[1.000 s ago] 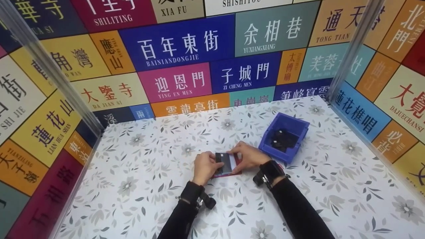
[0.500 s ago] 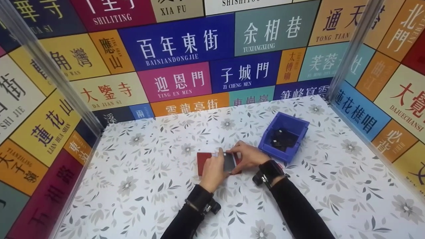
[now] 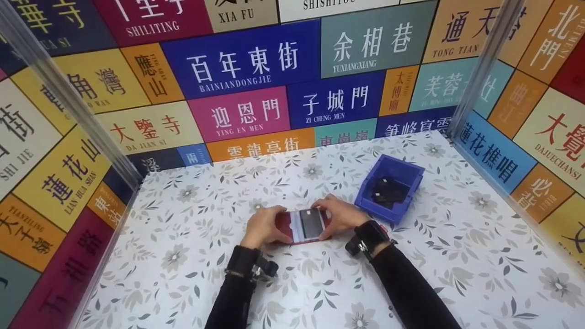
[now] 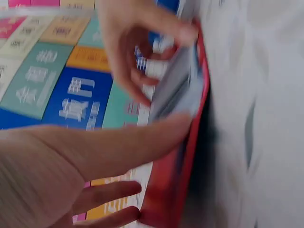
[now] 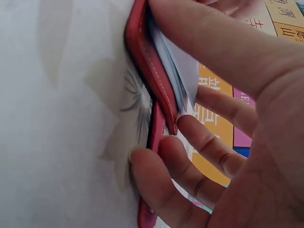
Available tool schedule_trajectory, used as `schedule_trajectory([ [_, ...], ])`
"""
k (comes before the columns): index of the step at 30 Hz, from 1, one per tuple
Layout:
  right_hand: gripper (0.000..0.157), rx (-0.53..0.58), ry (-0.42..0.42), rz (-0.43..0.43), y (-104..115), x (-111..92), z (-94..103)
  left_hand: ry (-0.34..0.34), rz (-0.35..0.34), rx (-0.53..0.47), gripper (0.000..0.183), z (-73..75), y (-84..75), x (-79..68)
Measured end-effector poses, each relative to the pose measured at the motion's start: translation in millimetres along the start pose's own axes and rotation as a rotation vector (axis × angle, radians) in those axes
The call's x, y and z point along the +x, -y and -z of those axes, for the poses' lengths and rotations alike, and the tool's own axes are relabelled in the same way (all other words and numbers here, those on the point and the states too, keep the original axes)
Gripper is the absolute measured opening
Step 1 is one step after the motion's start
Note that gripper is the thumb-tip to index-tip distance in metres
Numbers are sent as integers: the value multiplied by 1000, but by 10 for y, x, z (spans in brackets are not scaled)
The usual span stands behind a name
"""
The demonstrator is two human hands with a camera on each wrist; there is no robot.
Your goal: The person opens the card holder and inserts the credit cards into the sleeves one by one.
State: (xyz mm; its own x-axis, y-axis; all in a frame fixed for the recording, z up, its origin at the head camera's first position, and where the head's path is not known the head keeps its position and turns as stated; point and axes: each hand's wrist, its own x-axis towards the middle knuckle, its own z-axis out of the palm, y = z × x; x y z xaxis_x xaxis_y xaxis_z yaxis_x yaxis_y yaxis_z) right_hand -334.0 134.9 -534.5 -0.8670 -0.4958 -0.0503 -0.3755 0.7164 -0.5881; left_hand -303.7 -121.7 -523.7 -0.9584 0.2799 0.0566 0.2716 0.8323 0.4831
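Gripping the wallet (image 3: pixel 284 224) at both ends: with the left hand (image 3: pixel 264 226) round the red left end, thumb at the near edge and fingers at the far one, and with the right hand (image 3: pixel 340 217) in a like hold at the right end. Lying low at the table (image 3: pixel 192 274), left of the blue bin (image 3: pixel 400 170) and apart from it; cannot tell for sure about full contact below. To do the step well, by judgement, keep both ends level, so as not to let the dark card (image 3: pixel 312 224) slip. Better to press down lightly than to squeeze inward, with buckling likely at the red edges. Best to steady with the right hand and make small shifts with the left, keeping fingertips off the pale strip (image 3: pixel 297 226) for a clear sight of the card. Showing two red layers in the right wrist view, so perhaps apt to fold if let go. Cannot tell tucked in from merely resting for the card. Compared with half a second ago, no longer reaching across the middle with the left hand; moved out to the left end instead, baring the strip and more of the card. Hardly changed at the right end.
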Motion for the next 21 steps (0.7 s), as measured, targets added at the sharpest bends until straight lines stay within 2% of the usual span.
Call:
schedule_trajectory([
  [3, 86, 28, -4, 24, -25, 10, -7, 49, 7, -12, 81, 28, 101, -3],
  [6, 78, 57, -12, 36, -34, 37, -27, 63, 10, -11, 79, 22, 136, -9],
  [14, 43, 183, -87, 34, -17, 115, -92, 70, 42, -9, 78, 20, 101, -3],
  [18, 34, 372, -105, -23, 39, 129, -133, 75, 52, -24, 81, 23, 105, -5],
  [21, 41, 527, -96, -68, 95, 129, -162, 68, 38, -16, 80, 26, 122, -8],
])
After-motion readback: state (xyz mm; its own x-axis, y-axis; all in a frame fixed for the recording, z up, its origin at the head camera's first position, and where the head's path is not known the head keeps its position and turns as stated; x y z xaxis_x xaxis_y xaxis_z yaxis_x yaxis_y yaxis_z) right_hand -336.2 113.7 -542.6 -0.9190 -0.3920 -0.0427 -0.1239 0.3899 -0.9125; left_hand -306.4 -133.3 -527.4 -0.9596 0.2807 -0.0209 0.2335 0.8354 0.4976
